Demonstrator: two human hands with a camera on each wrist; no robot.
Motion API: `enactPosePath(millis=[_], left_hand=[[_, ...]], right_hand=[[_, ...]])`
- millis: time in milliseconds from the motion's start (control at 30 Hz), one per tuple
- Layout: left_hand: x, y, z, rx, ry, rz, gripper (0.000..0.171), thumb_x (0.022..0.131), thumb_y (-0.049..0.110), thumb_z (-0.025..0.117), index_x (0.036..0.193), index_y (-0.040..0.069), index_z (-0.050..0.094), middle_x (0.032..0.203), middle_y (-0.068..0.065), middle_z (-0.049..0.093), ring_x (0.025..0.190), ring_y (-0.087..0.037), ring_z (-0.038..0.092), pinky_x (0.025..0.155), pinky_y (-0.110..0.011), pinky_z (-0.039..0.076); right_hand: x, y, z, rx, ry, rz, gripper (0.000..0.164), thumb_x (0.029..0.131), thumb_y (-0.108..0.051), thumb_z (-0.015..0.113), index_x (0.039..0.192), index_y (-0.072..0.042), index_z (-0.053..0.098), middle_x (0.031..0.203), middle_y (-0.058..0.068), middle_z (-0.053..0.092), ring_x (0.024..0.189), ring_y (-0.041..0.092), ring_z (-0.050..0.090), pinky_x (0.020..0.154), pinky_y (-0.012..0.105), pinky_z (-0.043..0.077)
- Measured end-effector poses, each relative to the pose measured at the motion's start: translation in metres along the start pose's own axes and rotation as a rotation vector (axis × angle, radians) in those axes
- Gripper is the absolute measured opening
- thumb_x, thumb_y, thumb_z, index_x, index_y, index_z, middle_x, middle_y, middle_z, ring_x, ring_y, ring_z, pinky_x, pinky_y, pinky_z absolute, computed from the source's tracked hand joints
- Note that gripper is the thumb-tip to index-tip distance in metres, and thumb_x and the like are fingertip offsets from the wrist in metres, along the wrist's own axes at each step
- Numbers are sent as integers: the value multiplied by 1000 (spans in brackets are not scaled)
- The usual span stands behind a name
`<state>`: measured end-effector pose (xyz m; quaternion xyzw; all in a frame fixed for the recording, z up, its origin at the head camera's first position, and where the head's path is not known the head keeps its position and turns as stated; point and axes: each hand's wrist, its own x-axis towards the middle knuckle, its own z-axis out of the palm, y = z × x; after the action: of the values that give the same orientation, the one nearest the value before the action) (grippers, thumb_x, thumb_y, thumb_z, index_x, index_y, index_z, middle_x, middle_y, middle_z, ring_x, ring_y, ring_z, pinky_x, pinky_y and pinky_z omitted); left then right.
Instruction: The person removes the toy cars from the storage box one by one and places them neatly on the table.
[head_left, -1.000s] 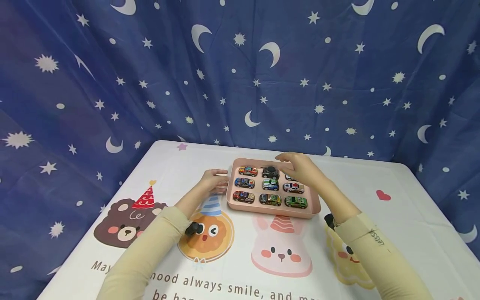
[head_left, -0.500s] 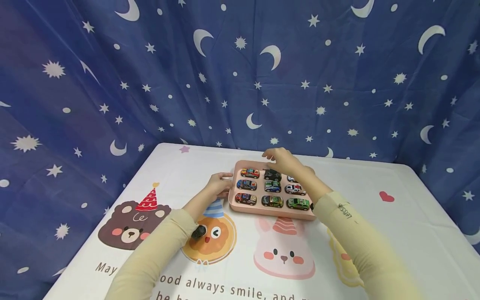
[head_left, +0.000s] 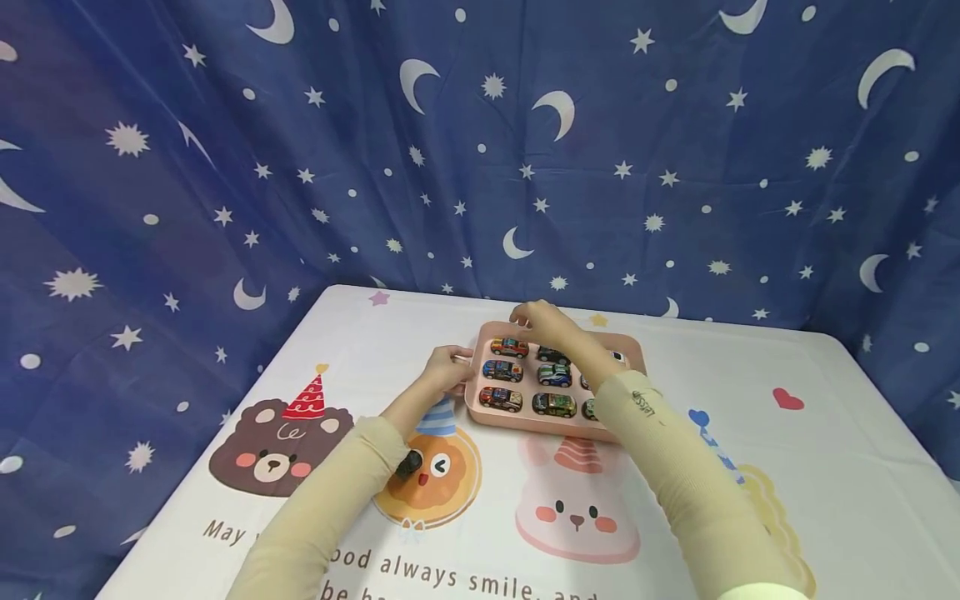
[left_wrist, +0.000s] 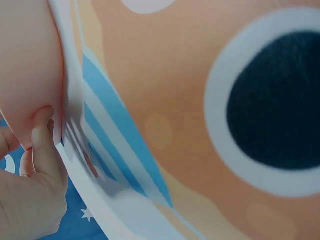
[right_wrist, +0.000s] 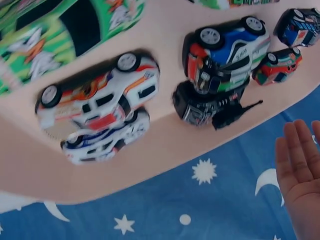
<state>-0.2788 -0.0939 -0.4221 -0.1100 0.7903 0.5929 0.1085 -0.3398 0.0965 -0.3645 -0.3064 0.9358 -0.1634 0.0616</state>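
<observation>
A shallow pink tray [head_left: 540, 426] with rows of small toy cars lies on the table. At its left side my left hand [head_left: 447, 369] grips the wall; in the left wrist view the thumb [left_wrist: 44, 135] presses on the pink surface. My right hand [head_left: 545, 325] reaches over the far left part of the tray, near a red-and-orange toy car [head_left: 509, 347]. In the right wrist view its fingers [right_wrist: 295, 155] look straight, with nothing held. Close by are a black tank-like toy [right_wrist: 207, 105] and a blue-white-green car [right_wrist: 227, 55]. The right forearm hides several cars.
A white tablecloth [head_left: 750, 358] printed with cartoon animals and lettering covers the table. Behind its far edge hangs a blue curtain [head_left: 480, 183] with moons and stars. A black wrist camera [head_left: 410, 463] sits under the left cuff.
My right hand has moved left across the tray, from the far right cars towards the far left one. The left hand stays at the tray's left side. The head view has shifted slightly.
</observation>
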Motion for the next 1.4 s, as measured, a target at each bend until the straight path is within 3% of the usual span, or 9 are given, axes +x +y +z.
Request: enactPosePath(millis=[233, 467, 767, 900, 1100, 1400], left_hand=[[0, 1, -1, -30, -4, -10, 49, 79, -10, 58, 126, 2, 55, 96, -14, 65, 52, -9, 55, 41, -15, 48], [-1, 1, -3, -59, -3, -39, 50, 78, -10, 58, 126, 2, 55, 90, -10, 62, 53, -9, 55, 41, -14, 47], [-3, 0, 0, -50, -21, -33, 49, 78, -9, 58, 125, 2, 56, 88, -9, 63, 51, -8, 53, 40, -14, 45], [-3, 0, 0, -57, -19, -29, 49, 78, -9, 57, 125, 2, 56, 88, -9, 63, 51, -8, 53, 41, -15, 45], [-3, -1, 0, -54, -10, -26, 49, 78, -9, 57, 125, 2, 55, 86, -8, 62, 52, -8, 54, 40, -14, 45], [0, -2, 0, -39, 2, -18, 48, 78, -10, 58, 125, 2, 56, 91, -13, 64, 53, -9, 55, 38, -14, 44]], right_hand=[[12, 6, 12, -10, -31, 41, 35, 88, -11, 66, 120, 1, 60, 116, 19, 62, 109, 32, 59, 93, 40, 53], [22, 6, 22, -8, -38, 43, 33, 87, -12, 67, 117, 3, 62, 108, 19, 64, 99, 29, 61, 87, 38, 54], [32, 3, 35, -94, -76, 131, 19, 84, -17, 72, 94, -1, 68, 88, 10, 64, 77, 18, 53, 72, 32, 50], [35, 1, 39, -117, -102, 174, 18, 82, -14, 73, 91, 0, 67, 91, 11, 66, 81, 21, 57, 76, 33, 52], [37, -4, 43, -205, -129, 165, 22, 82, -12, 73, 98, -1, 64, 100, 12, 66, 97, 26, 60, 88, 36, 53], [35, -7, 35, -139, -120, 163, 19, 82, -11, 73, 97, -2, 67, 98, 10, 66, 88, 22, 58, 85, 34, 52]])
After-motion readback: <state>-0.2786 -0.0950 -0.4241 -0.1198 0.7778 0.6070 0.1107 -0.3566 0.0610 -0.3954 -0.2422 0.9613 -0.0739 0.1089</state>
